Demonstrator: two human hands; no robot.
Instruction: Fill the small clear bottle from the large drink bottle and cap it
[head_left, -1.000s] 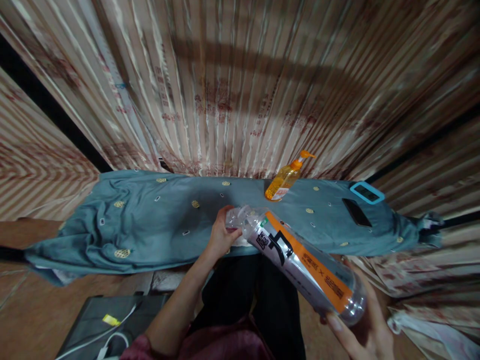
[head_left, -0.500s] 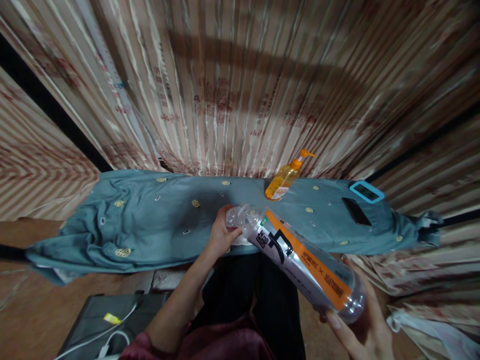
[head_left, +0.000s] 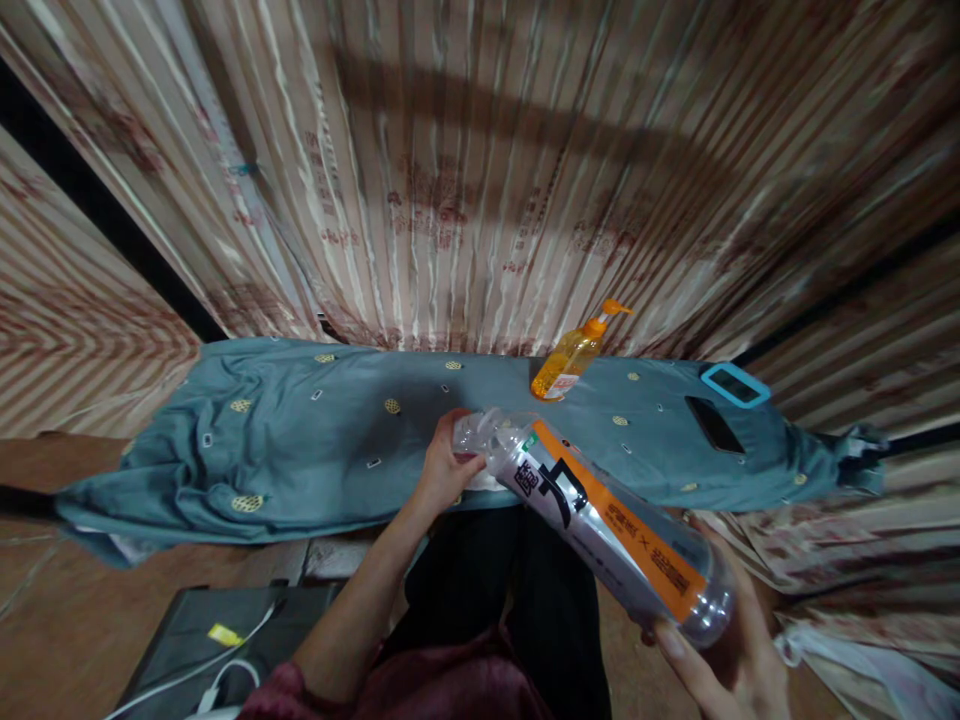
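Dim, warm light falls from above the curtain (head_left: 480, 200), where a broad crossed shadow lies. The curtain's edges bow outward and smear with blur. Soft glare glints on the bottle (head_left: 607, 525) below it.

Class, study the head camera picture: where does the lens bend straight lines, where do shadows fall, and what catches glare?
Head view: the striped curtain fans outward and curves at the edges, a wide-lens distortion; a broad dark shadow band crosses its upper part; light is dim and warm; the bottle, with the left hand at its neck and the right hand under its base, shows bright glints near that base; corners look smeared.
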